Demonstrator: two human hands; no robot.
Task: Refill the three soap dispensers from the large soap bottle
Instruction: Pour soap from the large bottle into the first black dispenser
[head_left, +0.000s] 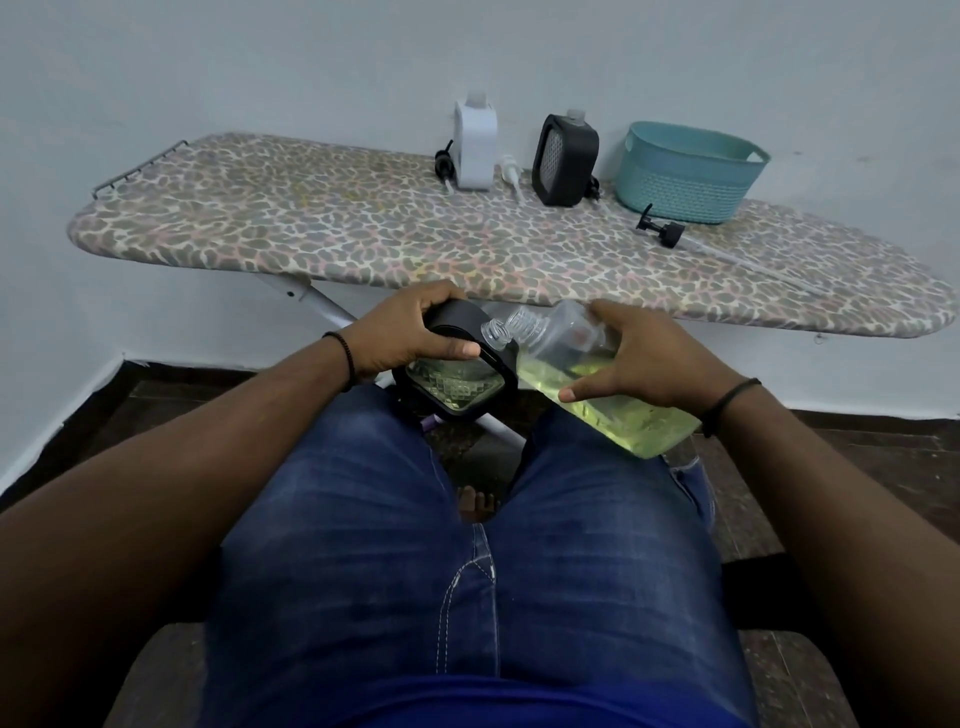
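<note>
The left hand (415, 332) grips a black soap dispenser (457, 376) over the lap; the right hand (636, 358) holds the tilted large soap bottle (597, 379), its open neck just beside the dispenser's mouth; behind, on the ironing board (311, 228), stand a white dispenser (475, 148), another black dispenser (566, 158) and a teal basket (685, 174).

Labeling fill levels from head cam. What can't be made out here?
- White dispenser level: opaque body.
- Far black dispenser level: too small.
- Held dispenser: left hand covers its top.
- Soap stream at large bottle mouth: not discernible.
- Basket contents: wall hides.
</note>
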